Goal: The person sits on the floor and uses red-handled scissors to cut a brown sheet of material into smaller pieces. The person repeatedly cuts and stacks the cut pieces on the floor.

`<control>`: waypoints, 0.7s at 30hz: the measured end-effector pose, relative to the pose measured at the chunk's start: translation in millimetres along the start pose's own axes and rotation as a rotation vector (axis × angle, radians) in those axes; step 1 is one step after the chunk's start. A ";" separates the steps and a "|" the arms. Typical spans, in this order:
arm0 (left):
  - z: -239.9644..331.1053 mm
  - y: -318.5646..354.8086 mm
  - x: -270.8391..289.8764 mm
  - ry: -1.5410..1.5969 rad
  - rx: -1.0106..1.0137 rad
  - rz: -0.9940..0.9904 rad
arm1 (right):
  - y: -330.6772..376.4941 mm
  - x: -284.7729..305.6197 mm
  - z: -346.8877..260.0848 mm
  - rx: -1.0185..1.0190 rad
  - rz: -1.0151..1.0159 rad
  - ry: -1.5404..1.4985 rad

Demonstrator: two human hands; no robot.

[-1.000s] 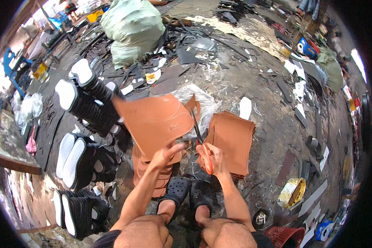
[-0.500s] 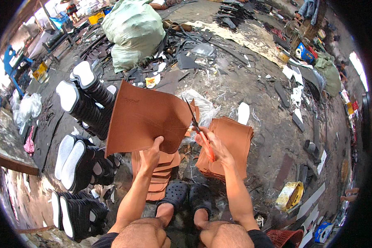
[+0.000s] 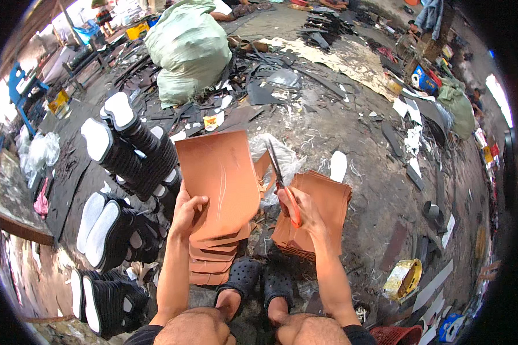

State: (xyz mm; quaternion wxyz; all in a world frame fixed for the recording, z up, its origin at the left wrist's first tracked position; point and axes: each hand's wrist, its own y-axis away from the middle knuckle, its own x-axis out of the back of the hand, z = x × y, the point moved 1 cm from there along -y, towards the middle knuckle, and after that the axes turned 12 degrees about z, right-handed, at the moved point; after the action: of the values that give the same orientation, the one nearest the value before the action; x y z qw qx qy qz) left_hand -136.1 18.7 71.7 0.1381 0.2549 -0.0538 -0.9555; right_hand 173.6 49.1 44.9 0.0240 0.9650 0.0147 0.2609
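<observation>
My left hand (image 3: 187, 213) pinches the left edge of a reddish-brown sheet (image 3: 221, 175), thumb on top. Faint curved lines mark the sheet, and its lower right corner is rounded. In my right hand (image 3: 308, 214) is a pair of scissors (image 3: 278, 172) with orange handles, blades pointing up and away, apart from the sheet. Below that hand lies a thick stack of brown sheets (image 3: 328, 201). Overlapping brown pieces (image 3: 210, 267) lie fanned under the held sheet, before my feet. A narrow brown strip (image 3: 263, 165) shows beside the sheet's right edge.
Stacks of black-and-white shoe soles (image 3: 147, 152) stand on the left. Clear plastic (image 3: 282, 152) and a white sole-shaped piece (image 3: 338, 167) lie ahead. Farther off is a big pale green sack (image 3: 187, 49) among dark scraps. A yellow container (image 3: 403, 280) lies at right.
The brown sheet has swung round and tilted, now showing a lighter, lined face. My left hand has moved left to its side edge. The scissors remain in my right hand.
</observation>
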 end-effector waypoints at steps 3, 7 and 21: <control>2.8 17.2 -7.8 -0.042 0.082 -0.072 | -0.8 8.0 -34.4 -0.012 -0.025 0.037; 9.1 22.6 -12.5 0.056 0.216 -0.170 | 1.5 14.9 -26.4 0.043 0.013 -0.011; -26.8 19.1 -76.8 -0.382 -0.244 0.491 | 41.9 -30.4 -31.1 -0.099 0.094 -0.378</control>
State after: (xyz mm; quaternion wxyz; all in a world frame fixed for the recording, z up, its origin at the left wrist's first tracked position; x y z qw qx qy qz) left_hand -54.3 21.9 88.1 0.3811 0.0321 -0.0239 -0.9237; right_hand 132.4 7.1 58.7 0.0616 0.9940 -0.0479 0.0766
